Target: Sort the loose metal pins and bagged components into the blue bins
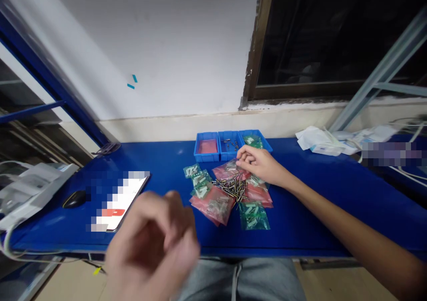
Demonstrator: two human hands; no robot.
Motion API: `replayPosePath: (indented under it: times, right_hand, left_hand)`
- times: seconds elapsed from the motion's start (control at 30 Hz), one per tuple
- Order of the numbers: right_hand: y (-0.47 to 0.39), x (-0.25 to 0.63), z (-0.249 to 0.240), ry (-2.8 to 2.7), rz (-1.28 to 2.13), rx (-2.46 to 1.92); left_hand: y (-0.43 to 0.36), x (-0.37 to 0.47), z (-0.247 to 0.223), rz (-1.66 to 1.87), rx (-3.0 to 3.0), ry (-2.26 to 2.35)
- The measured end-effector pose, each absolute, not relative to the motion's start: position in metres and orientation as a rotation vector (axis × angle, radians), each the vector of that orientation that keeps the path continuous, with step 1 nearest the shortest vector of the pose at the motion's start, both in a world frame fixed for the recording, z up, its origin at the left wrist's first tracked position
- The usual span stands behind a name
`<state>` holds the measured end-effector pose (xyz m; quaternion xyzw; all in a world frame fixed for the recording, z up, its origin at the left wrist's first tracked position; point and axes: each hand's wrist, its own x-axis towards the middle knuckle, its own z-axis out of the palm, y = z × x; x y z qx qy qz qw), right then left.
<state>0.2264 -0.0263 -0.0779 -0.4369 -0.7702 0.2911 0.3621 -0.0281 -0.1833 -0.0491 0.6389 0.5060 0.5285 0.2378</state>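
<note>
Close to the camera, my left hand point(155, 243) is raised above the table's front edge, blurred, with fingers curled toward the thumb; whatever it may hold is hidden. My right hand point(255, 162) hovers at the far side of the pile, fingers bent in and closed, their content too small to tell. Below it lies a heap of small metal pins or screws point(233, 187). Around the heap lie pink bags point(213, 203) and green bags point(254, 215) with small pale parts inside. More small green bags point(201, 190) overlap at the left.
Three blue bins stand behind the pile: the left bin point(207, 158) has pink bags, the middle bin point(229, 156) loose metal pieces, the right bin point(268, 146) green bags. A tablet point(122, 203) and a black mouse point(75, 198) lie left. White papers point(320, 141) sit back right.
</note>
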Motion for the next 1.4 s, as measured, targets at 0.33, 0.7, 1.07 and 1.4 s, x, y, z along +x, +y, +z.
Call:
replayPosePath:
  times: [0.33,0.7,1.07,1.4]
  right_hand:
    - [-0.024,0.234,-0.108,-2.235,0.148,-1.194]
    - [-0.031,0.232,-0.100,-2.325,0.006,-1.176]
    - [-0.034,0.224,-0.111,-2.245,0.061,-1.086]
    - [-0.031,0.228,-0.114,-2.048,0.078,-1.129]
  left_hand:
    - [-0.038,-0.045,-0.090,0.752,2.275,1.939]
    - [-0.013,-0.052,-0.113,0.276,2.458,1.843]
    - [-0.039,-0.032,-0.055,0.737,2.520,1.651]
    - [0.031,0.023,-0.064,0.639,1.872,0.647]
